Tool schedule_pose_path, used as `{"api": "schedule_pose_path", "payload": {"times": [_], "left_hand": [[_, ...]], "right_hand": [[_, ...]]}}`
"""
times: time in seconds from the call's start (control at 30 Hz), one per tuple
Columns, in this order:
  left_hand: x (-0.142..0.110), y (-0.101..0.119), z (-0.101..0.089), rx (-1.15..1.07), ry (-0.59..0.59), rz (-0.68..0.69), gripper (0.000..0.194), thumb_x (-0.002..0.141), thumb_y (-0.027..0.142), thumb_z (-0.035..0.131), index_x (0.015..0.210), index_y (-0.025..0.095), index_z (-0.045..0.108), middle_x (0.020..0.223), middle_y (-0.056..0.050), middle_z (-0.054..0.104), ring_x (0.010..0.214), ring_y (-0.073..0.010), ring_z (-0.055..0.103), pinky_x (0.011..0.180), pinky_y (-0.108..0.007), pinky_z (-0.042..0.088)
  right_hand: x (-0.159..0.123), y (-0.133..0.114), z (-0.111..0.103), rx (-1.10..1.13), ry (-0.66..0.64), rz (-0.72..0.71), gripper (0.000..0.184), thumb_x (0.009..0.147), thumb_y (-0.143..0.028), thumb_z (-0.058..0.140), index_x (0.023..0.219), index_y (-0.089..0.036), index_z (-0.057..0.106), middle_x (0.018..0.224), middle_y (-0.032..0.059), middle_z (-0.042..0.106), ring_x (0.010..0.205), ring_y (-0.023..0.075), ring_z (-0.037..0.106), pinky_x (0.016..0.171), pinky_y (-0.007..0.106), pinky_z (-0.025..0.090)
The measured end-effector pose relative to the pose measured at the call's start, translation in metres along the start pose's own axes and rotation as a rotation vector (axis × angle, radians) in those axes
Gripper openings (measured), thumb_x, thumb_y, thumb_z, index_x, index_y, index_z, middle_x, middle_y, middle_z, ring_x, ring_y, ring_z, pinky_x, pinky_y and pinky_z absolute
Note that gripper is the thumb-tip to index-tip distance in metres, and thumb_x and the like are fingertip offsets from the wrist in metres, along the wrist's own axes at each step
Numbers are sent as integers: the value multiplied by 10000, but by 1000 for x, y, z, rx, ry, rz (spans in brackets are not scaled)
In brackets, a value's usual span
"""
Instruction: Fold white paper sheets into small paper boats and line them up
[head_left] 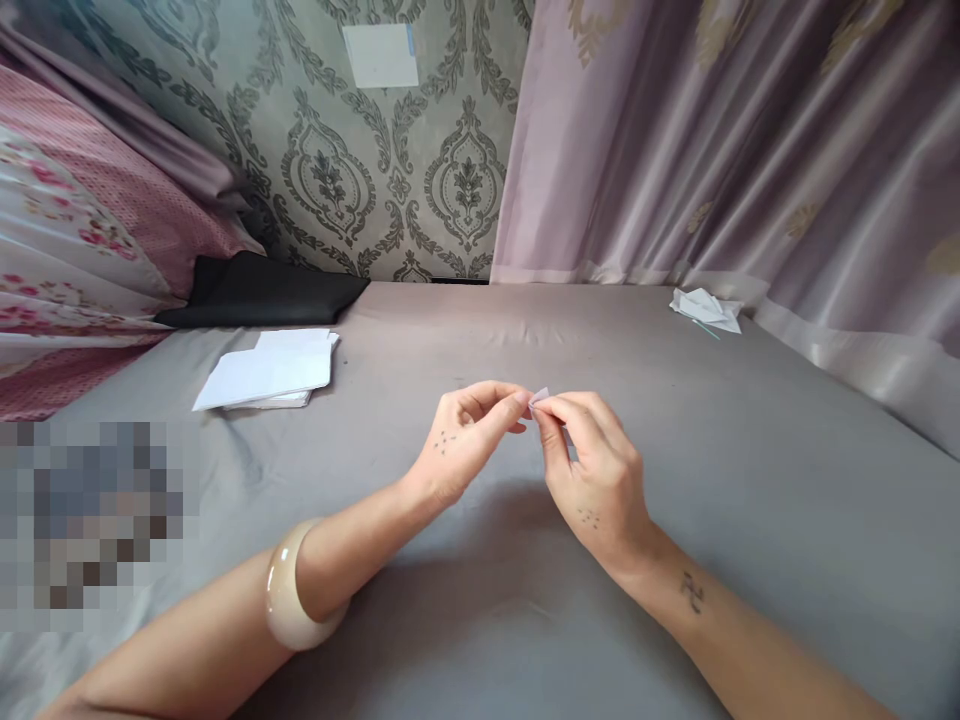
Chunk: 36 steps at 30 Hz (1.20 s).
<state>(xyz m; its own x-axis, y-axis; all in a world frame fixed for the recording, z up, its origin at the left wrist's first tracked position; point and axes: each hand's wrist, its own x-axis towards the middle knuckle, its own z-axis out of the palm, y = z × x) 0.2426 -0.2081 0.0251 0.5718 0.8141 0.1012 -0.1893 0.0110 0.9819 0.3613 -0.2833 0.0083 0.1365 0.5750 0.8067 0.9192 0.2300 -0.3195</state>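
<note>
Both hands meet above the middle of the grey sheet (420,330), fingertips close together. A small, pale, folded piece of paper (540,395) shows between them, most of it hidden by the fingers. My left hand (480,430) is closed in a pinch at its left side, thumb against forefinger. On the other side my right hand (596,460) pinches it too, thumb and fingers bent around it. A cream bangle (285,590) circles the left forearm.
White sheets of paper (270,370) lie stacked at the left, in front of a black folded cover (270,290). Crumpled white paper (706,310) and a thin green stick (706,329) rest at the far right by the purple curtain (637,150). A blurred patch (97,520) hides the left edge.
</note>
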Motion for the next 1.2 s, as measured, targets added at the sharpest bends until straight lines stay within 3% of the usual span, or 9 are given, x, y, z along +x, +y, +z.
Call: {"api": "schedule_pose_path", "payload": {"times": [0.17,0.33,0.6,0.73,0.87,1.03,1.2], "left_hand": [[4,11,-7,88,-41,-85,272,782,402,675,690,146,680,683,-30,643,680,-131,557,675,-266,469],[4,11,-9,154,-22,-77,213,768,343,684,703,139,673,715,-36,654,700,-136,558,676,-268,452],[-2,9,-4,355,40,155,223,823,344,641,704,158,670,718,-21,646,695,-129,538,664,-255,429],[-2,11,-3,195,-23,52,308,874,402,581,750,149,703,794,-42,693,811,-156,607,773,-269,467],[-3,4,-1,47,-45,-22,192,782,344,713,854,168,745,879,-46,738,858,-181,649,785,-279,500],[-4,-4,2,30,-12,8,127,778,287,724,853,193,767,851,-33,744,828,-161,649,745,-251,506],[-6,-1,4,74,18,77,78,786,238,711,811,183,761,860,-27,706,827,-145,626,751,-239,489]], "right_hand": [[-2,-1,0,-81,-49,-122,162,888,-91,524,977,-207,592,828,46,658,756,164,603,696,299,485],[0,-4,0,-58,-74,-105,130,875,-83,538,948,-174,595,800,56,638,742,166,580,673,301,474],[3,-11,-7,210,-170,184,115,907,-133,509,861,-178,604,788,30,586,728,132,551,657,273,455],[8,-10,-13,373,-150,392,116,906,-206,536,820,-193,612,807,9,614,710,109,572,672,243,474],[11,-8,-17,461,-161,610,137,886,-300,573,825,-203,649,773,-4,643,669,107,583,606,224,473],[11,-7,-16,515,-184,674,159,865,-334,594,868,-213,697,832,7,669,713,120,602,607,225,478],[11,-8,-14,513,-235,731,239,865,-389,583,851,-188,712,756,13,646,663,126,592,593,241,473]]}}
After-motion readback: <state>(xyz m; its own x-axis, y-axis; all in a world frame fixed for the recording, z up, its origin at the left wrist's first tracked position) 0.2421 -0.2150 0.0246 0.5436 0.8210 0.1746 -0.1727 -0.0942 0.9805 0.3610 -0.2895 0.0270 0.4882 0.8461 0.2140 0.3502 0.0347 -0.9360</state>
